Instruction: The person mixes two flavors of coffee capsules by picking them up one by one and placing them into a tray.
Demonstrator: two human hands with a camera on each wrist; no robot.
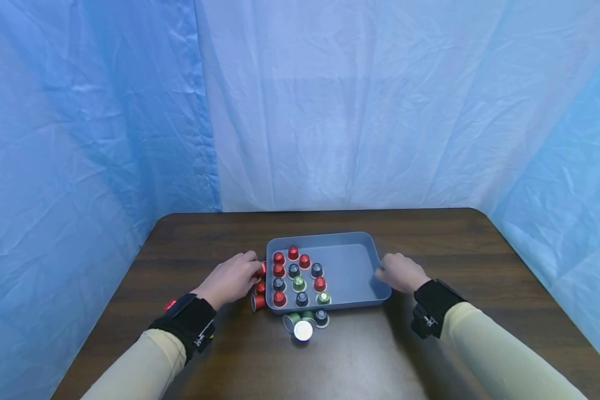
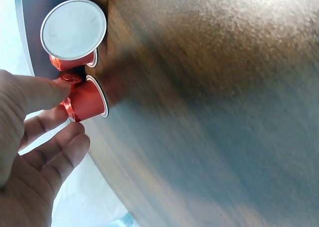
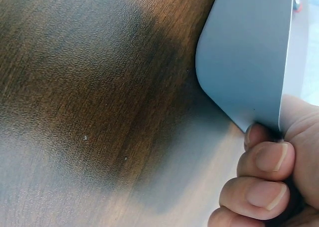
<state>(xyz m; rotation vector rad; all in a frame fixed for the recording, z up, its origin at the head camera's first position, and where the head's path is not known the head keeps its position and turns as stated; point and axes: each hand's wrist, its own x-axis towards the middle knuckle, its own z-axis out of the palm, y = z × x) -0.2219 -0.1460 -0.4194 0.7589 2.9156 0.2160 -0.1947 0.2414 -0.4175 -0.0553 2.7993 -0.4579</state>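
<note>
At the tray's left side, my left hand [image 1: 234,278] pinches a red coffee capsule [image 2: 87,101] between thumb and fingers. Two more red capsules [image 1: 258,302] lie beside it, against the tray's outer wall. My right hand [image 1: 401,272] grips the right rim of the grey-blue tray [image 1: 352,289], thumb inside and fingers curled outside. Inside the tray, rows of red, dark and green capsules stand upside down on the left half, among them a green capsule [image 1: 299,283] and a dark capsule [image 1: 317,270].
In front of the tray lie several loose capsules: a tilted green one [image 1: 290,321], a dark one [image 1: 321,318] and one showing its white lid [image 1: 303,331]. All rest on a dark wooden table [image 1: 220,355]. Blue-white sheets [image 1: 340,111] hang behind and at both sides.
</note>
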